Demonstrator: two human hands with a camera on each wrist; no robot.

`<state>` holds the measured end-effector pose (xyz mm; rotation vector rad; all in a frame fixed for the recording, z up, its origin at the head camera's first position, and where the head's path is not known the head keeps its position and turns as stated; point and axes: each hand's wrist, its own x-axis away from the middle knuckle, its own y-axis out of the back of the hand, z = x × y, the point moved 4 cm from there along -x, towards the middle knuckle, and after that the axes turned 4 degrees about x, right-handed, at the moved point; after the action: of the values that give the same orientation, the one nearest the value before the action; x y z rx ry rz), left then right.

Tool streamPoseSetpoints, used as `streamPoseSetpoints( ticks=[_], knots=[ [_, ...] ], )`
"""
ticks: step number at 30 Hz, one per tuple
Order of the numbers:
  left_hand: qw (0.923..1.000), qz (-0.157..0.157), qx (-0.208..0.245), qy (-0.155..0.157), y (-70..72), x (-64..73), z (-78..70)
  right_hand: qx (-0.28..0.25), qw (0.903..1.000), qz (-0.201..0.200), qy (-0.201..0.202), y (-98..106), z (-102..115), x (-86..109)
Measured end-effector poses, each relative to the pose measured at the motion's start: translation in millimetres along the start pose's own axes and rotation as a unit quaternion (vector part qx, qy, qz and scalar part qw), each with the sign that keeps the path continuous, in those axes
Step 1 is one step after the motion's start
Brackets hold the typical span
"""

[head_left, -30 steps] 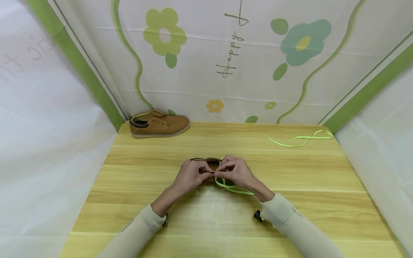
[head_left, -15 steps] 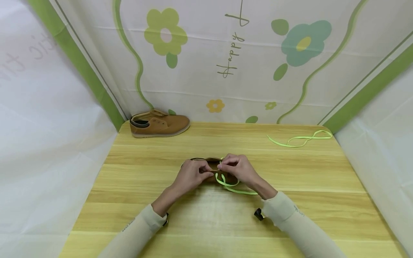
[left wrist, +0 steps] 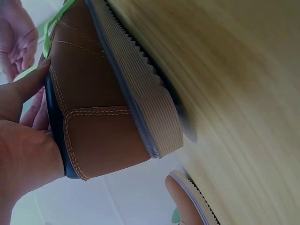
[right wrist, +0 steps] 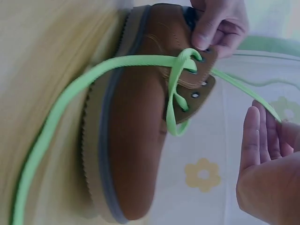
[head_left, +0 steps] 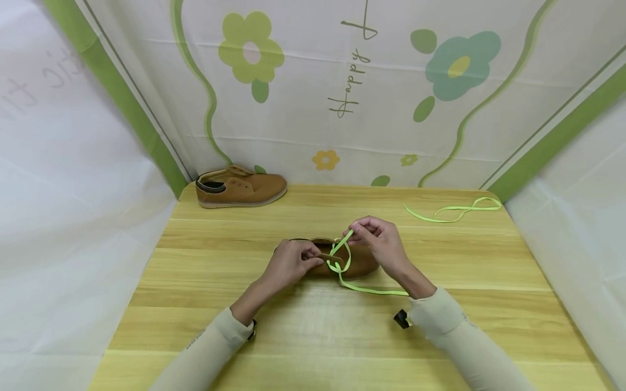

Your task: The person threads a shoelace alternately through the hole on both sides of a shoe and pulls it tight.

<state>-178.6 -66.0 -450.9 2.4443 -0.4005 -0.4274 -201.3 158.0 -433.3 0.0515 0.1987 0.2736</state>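
Left hand (head_left: 290, 263) grips shoe (head_left: 363, 260), right hand (head_left: 385, 245) pinches lace (right wrist: 140, 60).

The desk (head_left: 313, 347) is surfaced in light yellow wood grain, laid in boards running from side to side; its far corners are rounded. It is enclosed by a white rear panel (head_left: 298, 119), a left panel (head_left: 73, 228) and a right panel (head_left: 592, 184). The corners are marked by a left green band (head_left: 112, 98) and a right green band (head_left: 562, 133). The rear panel is printed with a yellow-green flower (head_left: 268, 51), a teal flower (head_left: 476, 76), an orange flower (head_left: 319, 160) and vertical "Happy" lettering (head_left: 346, 89). Faint script is seen on the left panel, which is creased. A soft pale sheen is reflected from the desk's near middle.
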Motion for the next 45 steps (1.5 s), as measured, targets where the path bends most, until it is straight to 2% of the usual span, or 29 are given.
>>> streamPoseSetpoints(
  ticks=[10, 16, 22, 26, 35, 45],
  knots=[
    [0.9999, 0.01, 0.004, 0.009, 0.8, -2.0, -0.2, -0.013, 0.9985, -0.026, 0.047, 11.5, 27.1, -1.2],
    [0.9998, 0.009, 0.002, 0.016, 0.2, -2.4, 0.8, -0.011, 0.9973, -0.039, 0.062, 14.8, 44.0, -0.5],
    [0.9998, 0.006, -0.007, 0.016, -0.1, -2.4, 1.1, -0.012, 0.996, -0.053, 0.071, 20.6, 51.8, -0.5],
    [0.9998, 0.002, -0.013, 0.012, 0.2, -2.2, 0.8, -0.018, 0.9939, -0.083, 0.07, 30.2, 53.3, -0.6],
    [0.9998, 0.004, -0.016, 0.014, 1.1, -1.6, 1.6, -0.084, 0.9833, -0.154, 0.049, 58.8, 56.5, -2.0],
    [0.9997, 0.004, -0.018, 0.016, 0.7, -2.6, 2.6, -0.135, 0.9716, -0.193, 0.022, 86.9, 45.0, 0.3]
  ],
)
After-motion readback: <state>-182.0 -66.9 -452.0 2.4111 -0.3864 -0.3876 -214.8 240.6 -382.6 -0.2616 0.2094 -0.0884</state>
